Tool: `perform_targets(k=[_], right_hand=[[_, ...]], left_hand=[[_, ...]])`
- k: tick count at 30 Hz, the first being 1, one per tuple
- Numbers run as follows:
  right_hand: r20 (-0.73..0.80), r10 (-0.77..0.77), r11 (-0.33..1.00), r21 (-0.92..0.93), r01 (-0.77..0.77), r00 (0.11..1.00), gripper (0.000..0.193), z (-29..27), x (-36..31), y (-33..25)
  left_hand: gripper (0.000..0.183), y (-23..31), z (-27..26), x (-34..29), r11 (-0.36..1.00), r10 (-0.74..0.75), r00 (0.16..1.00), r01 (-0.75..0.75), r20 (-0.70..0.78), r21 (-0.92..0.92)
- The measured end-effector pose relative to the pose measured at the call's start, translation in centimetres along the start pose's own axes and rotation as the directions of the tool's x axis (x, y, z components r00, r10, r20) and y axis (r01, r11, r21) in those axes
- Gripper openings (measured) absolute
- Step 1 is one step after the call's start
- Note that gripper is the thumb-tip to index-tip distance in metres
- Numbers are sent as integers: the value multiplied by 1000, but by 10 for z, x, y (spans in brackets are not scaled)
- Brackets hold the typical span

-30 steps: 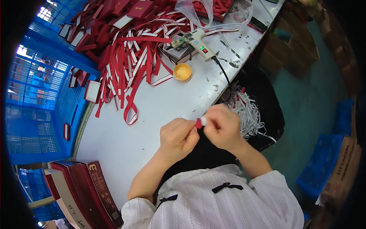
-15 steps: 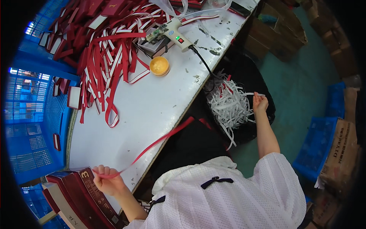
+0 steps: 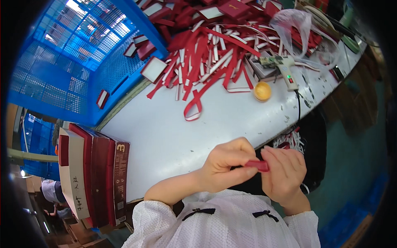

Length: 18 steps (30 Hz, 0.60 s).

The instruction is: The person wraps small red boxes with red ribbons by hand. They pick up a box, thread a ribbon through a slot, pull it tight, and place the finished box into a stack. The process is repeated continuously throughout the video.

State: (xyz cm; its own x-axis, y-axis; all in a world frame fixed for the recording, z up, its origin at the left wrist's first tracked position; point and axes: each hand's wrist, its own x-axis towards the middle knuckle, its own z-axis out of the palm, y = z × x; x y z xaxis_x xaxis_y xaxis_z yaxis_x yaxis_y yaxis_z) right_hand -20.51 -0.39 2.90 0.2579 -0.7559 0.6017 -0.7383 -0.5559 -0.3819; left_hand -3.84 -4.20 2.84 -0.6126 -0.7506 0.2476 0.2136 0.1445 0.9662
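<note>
A: So what's being held here?

B: A red ribbon point(image 3: 257, 165). One end is being pinched tight between the left hand's point(image 3: 230, 164) thumb and fingers. The other end is being met by the right hand point(image 3: 286, 175), but whether it's being gripped there can't be told, tbh.

A: And where's it being held?

B: Between both hands, near the table's point(image 3: 165, 132) edge. Farther back, a yellow cup point(image 3: 262, 91) is being seen near a glue gun point(image 3: 288, 73).

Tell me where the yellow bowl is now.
The yellow bowl sits on the white table, right of centre in the head view, just left of the gun-shaped tool's handle.
</note>
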Motion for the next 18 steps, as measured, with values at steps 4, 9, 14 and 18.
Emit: perform_targets(k=[4, 9, 14, 18], right_hand=[[129, 291, 606, 742, -287, 948, 9, -12, -14, 14], [39, -68, -59, 997, -43, 997, 32, -42, -21, 43], [51, -336, 7, 999, -52, 940, 25, -29, -19, 55], [682, 150, 183, 692, -698, 715, 28, -14, -33, 42]], left_hand=[[19, -33, -74, 7, 912, 190, 939, -61, -287, 405], [13, -86, -262, 19, 105, 564, 719, 427, -408, 898], [15, -95, -309, -8, -181, 461, 818, 466, -344, 866], [16, -73, -262, 8, 909, 211, 414, 249, -885, 334]])
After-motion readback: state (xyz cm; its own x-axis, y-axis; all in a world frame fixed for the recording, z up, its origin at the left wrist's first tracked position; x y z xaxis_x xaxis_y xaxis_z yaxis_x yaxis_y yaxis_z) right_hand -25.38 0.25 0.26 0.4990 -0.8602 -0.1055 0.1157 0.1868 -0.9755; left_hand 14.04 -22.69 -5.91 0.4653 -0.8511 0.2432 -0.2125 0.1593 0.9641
